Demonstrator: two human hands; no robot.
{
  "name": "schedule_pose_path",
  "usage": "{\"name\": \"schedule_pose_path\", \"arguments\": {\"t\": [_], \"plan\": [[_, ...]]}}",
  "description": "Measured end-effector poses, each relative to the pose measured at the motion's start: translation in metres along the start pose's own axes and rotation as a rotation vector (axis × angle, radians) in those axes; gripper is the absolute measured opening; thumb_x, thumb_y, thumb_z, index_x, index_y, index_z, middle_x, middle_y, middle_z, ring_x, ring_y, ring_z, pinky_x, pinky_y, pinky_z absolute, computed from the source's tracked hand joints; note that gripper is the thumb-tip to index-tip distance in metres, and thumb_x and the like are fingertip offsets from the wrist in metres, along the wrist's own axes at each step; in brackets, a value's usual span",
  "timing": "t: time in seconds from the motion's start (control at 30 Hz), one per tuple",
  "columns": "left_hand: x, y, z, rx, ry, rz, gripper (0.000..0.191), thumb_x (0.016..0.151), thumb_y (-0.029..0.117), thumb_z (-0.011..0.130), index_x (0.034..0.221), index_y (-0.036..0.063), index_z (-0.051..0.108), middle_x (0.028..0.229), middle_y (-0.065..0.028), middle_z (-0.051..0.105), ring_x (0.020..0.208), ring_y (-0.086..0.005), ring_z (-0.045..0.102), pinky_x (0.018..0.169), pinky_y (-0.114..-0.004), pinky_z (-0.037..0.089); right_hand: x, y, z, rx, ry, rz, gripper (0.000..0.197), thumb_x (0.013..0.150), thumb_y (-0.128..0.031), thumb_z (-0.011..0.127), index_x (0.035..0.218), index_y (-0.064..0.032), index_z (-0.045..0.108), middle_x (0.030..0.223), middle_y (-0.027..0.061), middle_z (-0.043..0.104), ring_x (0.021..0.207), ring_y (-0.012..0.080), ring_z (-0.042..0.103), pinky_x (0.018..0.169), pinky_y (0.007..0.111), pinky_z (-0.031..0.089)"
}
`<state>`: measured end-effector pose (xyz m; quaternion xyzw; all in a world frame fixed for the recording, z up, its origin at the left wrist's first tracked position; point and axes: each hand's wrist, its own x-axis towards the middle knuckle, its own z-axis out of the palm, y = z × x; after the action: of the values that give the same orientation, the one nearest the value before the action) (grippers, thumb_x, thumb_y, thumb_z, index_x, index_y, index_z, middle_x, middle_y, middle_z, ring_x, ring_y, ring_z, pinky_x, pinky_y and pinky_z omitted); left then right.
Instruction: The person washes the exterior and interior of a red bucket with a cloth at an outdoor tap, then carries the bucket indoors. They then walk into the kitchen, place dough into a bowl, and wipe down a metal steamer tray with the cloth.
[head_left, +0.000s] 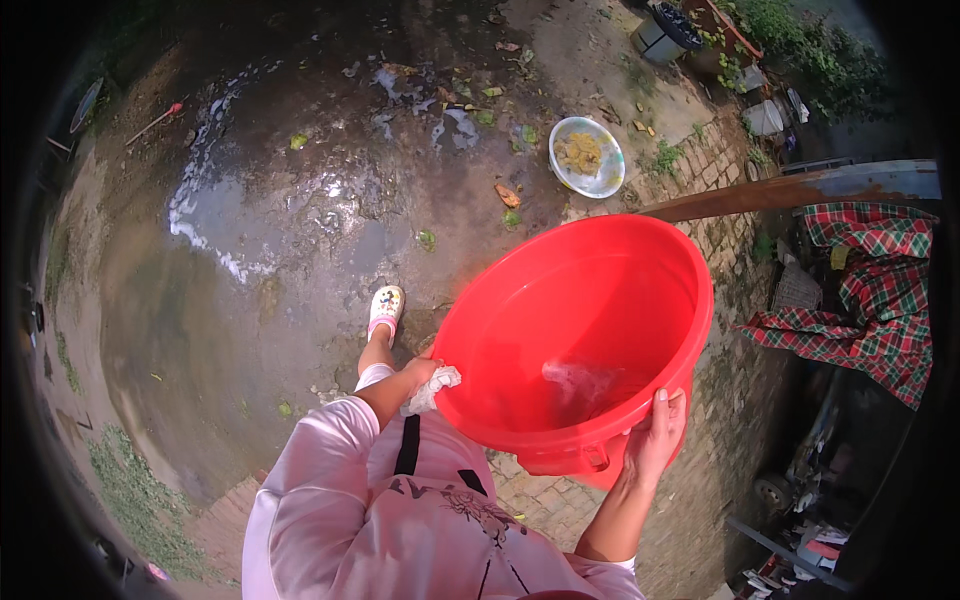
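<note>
A large red plastic tub (570, 322), tilted, is held up in front of my body with a little sudsy water (581, 379) at its bottom. My left hand (424, 373) grips the tub's left rim and also has a crumpled whitish cloth (436, 388) in it. On the near right side, my right hand (660, 431) clasps the rim, thumb on top, with the fingers partly hidden behind the tub wall. Beyond the tub, a pale basin (616, 182) holding a yellowish mass (579, 153) rests on the ground.
Wet concrete (360, 247) bears a foam trail (184, 202), puddles and scattered leaves. A rusty metal beam (780, 191) and a red-green plaid cloth (885, 300) are at right. A bucket (660, 37) stands at the upper right, and a stick (154, 124) lies at upper left.
</note>
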<state>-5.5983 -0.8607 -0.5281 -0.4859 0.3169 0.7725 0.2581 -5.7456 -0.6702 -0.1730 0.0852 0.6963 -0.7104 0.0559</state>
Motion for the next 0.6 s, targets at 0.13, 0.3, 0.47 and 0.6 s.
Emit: {"name": "schedule_pose_path", "arguments": {"t": [0.13, 0.3, 0.47, 0.6], "plan": [[0.022, 0.075, -0.021, 0.085, -0.089, -0.137, 0.047, 0.089, 0.004, 0.038, 0.134, 0.0168, 0.034, 0.099, -0.0082, 0.062, 0.079, -0.0139, 0.062, 0.065, -0.028, 0.051, 0.046, 0.026, 0.061, -0.056, 0.093, 0.131, 0.007, 0.09, -0.011, 0.048, 0.093, -0.0051, 0.045, 0.073, 0.0042, 0.056, 0.048, 0.0083, 0.05, 0.037, 0.02, 0.039], [0.105, 0.112, -0.069, 0.4, -0.146, 0.087, 0.046, 0.086, 0.003, 0.039, 0.131, 0.016, 0.037, 0.099, -0.0089, 0.062, 0.078, -0.0167, 0.063, 0.063, -0.028, 0.052, 0.088, 0.049, 0.15, -0.163, 0.22, 0.188, 0.008, 0.09, -0.012, 0.048, 0.086, -0.0062, 0.044, 0.072, 0.0042, 0.056, 0.047, 0.0068, 0.049, 0.037, 0.019, 0.038], [0.146, 0.143, -0.098, 0.167, -0.235, -0.113, 0.05, 0.085, 0.0, 0.04, 0.134, 0.0108, 0.033, 0.11, -0.0065, 0.058, 0.092, -0.0162, 0.059, 0.077, -0.028, 0.049, 0.12, 0.065, 0.222, -0.207, 0.182, 0.188, 0.01, 0.09, -0.014, 0.048, 0.085, -0.0065, 0.044, 0.07, 0.0033, 0.056, 0.047, 0.006, 0.048, 0.036, 0.018, 0.036], [0.169, 0.135, -0.117, 0.172, -0.193, -0.134, 0.052, 0.085, 0.0, 0.039, 0.135, 0.01, 0.028, 0.109, -0.0097, 0.058, 0.088, -0.0176, 0.061, 0.072, -0.032, 0.051, 0.128, 0.069, 0.269, -0.283, 0.153, 0.214, 0.012, 0.09, -0.014, 0.049, 0.083, -0.0068, 0.043, 0.067, 0.0016, 0.053, 0.045, 0.0047, 0.044, 0.036, 0.018, 0.034]]}}
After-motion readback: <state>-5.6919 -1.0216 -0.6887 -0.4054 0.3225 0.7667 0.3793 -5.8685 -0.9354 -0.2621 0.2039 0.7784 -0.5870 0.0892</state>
